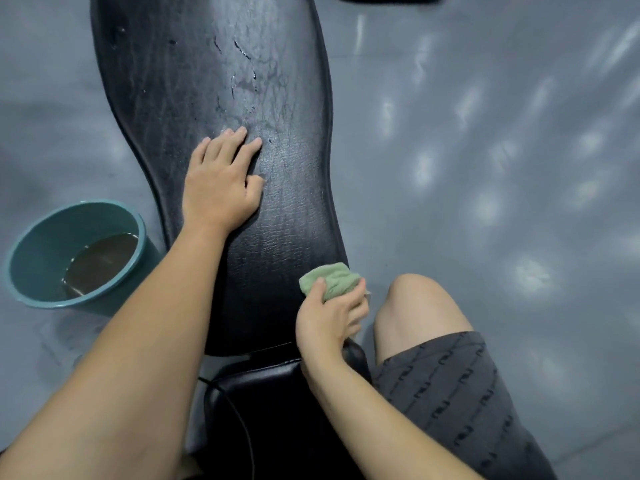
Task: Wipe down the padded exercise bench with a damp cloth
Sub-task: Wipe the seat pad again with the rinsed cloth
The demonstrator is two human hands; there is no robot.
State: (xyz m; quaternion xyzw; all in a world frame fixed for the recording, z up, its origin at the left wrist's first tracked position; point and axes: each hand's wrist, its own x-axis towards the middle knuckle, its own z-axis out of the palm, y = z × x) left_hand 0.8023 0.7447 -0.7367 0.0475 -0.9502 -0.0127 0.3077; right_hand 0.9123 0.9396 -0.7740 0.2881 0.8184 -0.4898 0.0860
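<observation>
Spanning view: padded exercise bench point(207, 64) (wet streaks beyond left grip point(221, 181)). Teal bucket point(38, 258), left of that grip, likely for rinsing. Left grip flat, fingers straight, bracing. Right grip point(329, 320) clamped on green cloth point(330, 277) at bench's near right edge.

Dark grey knee-length shorts point(450, 403), patterned with rows of small black marks, are seen at five o'clock; the knee point(412, 299) is left bare.
</observation>
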